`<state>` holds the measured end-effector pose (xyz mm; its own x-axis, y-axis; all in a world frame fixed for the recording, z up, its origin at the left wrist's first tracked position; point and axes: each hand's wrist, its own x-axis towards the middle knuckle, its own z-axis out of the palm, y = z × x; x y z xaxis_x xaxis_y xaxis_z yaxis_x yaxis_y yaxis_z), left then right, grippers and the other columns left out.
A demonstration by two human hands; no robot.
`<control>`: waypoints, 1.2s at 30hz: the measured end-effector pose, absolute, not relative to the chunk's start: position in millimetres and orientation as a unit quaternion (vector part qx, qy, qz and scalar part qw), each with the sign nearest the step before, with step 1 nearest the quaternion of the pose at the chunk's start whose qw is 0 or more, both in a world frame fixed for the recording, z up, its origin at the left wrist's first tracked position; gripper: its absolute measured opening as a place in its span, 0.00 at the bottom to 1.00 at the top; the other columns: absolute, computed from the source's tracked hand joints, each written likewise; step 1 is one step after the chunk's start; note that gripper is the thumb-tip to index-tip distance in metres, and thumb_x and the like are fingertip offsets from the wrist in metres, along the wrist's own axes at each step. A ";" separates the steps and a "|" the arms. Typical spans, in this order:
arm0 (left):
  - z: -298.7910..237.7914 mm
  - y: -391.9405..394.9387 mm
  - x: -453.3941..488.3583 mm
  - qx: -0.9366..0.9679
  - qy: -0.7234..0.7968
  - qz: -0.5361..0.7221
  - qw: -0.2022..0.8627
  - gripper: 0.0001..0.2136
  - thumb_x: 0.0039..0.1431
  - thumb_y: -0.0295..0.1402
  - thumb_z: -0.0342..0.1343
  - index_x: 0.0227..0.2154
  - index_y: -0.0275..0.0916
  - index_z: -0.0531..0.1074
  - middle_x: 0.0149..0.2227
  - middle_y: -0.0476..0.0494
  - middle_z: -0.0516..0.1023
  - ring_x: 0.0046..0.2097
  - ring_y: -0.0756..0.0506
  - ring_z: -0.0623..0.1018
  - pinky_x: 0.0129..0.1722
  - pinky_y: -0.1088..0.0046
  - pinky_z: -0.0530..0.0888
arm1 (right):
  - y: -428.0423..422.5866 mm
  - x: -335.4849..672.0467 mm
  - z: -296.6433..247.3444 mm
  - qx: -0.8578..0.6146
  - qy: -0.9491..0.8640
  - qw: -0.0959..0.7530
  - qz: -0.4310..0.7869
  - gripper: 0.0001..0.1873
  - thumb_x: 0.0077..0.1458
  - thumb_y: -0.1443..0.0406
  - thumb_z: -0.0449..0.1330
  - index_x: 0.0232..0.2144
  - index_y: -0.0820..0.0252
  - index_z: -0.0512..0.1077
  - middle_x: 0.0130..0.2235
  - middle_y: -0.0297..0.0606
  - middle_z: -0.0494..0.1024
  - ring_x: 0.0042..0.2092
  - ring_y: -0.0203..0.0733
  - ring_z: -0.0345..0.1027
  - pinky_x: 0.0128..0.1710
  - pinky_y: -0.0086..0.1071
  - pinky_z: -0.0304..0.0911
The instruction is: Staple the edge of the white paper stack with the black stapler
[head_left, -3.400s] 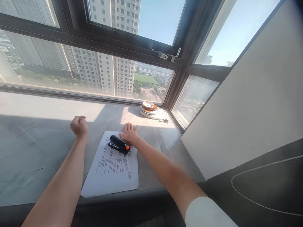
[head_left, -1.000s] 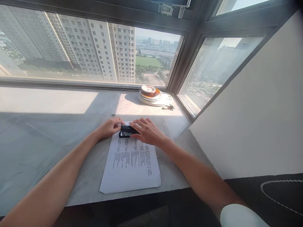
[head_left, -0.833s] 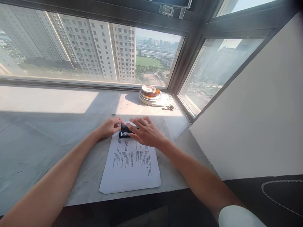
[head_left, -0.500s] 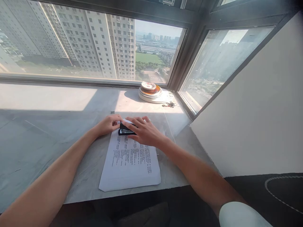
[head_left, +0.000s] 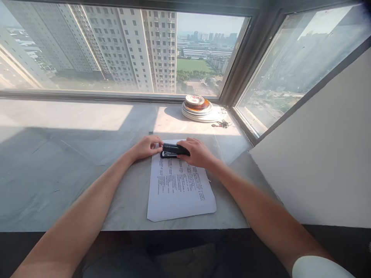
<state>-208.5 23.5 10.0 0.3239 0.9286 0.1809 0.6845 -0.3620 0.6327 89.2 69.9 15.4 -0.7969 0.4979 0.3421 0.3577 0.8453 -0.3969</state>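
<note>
A black stapler (head_left: 171, 148) lies across the far end of a stack of printed paper (head_left: 182, 202), its jaws parted and a metal strip showing between them. My right hand (head_left: 197, 153) is wrapped round the stapler's right end, thumb on the near side. At the stapler's left end, beside the paper's far left corner, my left hand (head_left: 147, 148) has its thumb and curled forefinger brought together. Whether those fingertips pinch the paper edge or the stapler's tip cannot be made out. The paper lies flat, print turned sideways, with clipped-looking near corners.
On the grey stone sill (head_left: 127, 208), a stack of plates (head_left: 197, 112) stands by the window corner, with a small dark tangled item (head_left: 222, 124) beside it. A little grey piece (head_left: 150, 133) lies beyond my left hand. A white wall (head_left: 324, 154) bounds the right.
My right hand has gone from lying spread over the stapler to gripping its right end, uncovering its top. The view has shifted, so everything sits further right in the picture.
</note>
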 end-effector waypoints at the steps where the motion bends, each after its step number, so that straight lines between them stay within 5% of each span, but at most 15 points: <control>1: 9.3 24.0 -208.8 0.781 0.515 0.267 0.231 0.08 0.62 0.36 0.62 0.39 0.38 0.83 0.39 0.43 0.79 0.30 0.50 0.70 0.31 0.72 0.68 | 72.7 90.5 15.1 -0.232 -0.926 0.233 0.185 0.15 0.66 0.58 0.66 0.52 0.55 0.74 0.42 0.41 0.81 0.45 0.50 0.69 0.46 0.41 0.62; 6: 7.6 26.5 -209.7 0.762 0.518 0.291 0.257 0.11 0.66 0.39 0.58 0.41 0.39 0.82 0.40 0.43 0.81 0.32 0.48 0.72 0.34 0.71 0.69 | 87.1 97.1 12.9 -0.268 -0.889 0.265 0.261 0.20 0.78 0.56 0.45 0.46 0.55 0.75 0.44 0.42 0.81 0.48 0.50 0.66 0.50 0.44 0.63; 11: 8.0 27.3 -210.6 0.701 0.531 0.344 0.330 0.15 0.72 0.41 0.52 0.43 0.38 0.79 0.35 0.45 0.76 0.28 0.50 0.69 0.31 0.71 0.67 | 94.4 100.4 7.4 -0.288 -0.906 0.211 0.226 0.19 0.77 0.59 0.42 0.45 0.56 0.71 0.46 0.44 0.77 0.49 0.52 0.64 0.54 0.47 0.62; 17: 2.5 30.3 -214.5 0.653 0.513 0.423 0.362 0.18 0.75 0.48 0.52 0.35 0.39 0.71 0.23 0.54 0.57 0.24 0.50 0.59 0.25 0.72 0.56 | 99.1 99.9 1.0 -0.277 -0.917 0.207 0.198 0.15 0.74 0.63 0.43 0.45 0.55 0.69 0.45 0.44 0.73 0.49 0.52 0.62 0.53 0.48 0.64; 26: 1.6 31.9 -217.3 0.634 0.508 0.434 0.390 0.19 0.74 0.51 0.54 0.35 0.40 0.70 0.23 0.55 0.55 0.23 0.51 0.58 0.24 0.73 0.55 | 96.8 100.2 3.8 -0.287 -0.917 0.198 0.191 0.14 0.74 0.64 0.43 0.46 0.54 0.68 0.48 0.45 0.70 0.48 0.52 0.62 0.53 0.49 0.64; 31: -3.0 34.3 -219.7 0.637 0.501 0.438 0.390 0.19 0.74 0.52 0.53 0.35 0.40 0.70 0.23 0.55 0.55 0.23 0.50 0.59 0.24 0.72 0.55 | 88.1 100.6 11.0 -0.278 -0.907 0.243 0.204 0.18 0.78 0.57 0.42 0.49 0.52 0.70 0.51 0.44 0.75 0.52 0.52 0.65 0.57 0.49 0.64; 36: 0.3 32.8 -218.1 0.642 0.505 0.433 0.380 0.20 0.75 0.50 0.53 0.35 0.39 0.72 0.23 0.54 0.57 0.24 0.51 0.60 0.24 0.73 0.57 | 73.9 88.5 12.3 -0.246 -0.902 0.234 0.266 0.15 0.70 0.53 0.62 0.53 0.53 0.74 0.51 0.44 0.80 0.56 0.54 0.70 0.59 0.49 0.65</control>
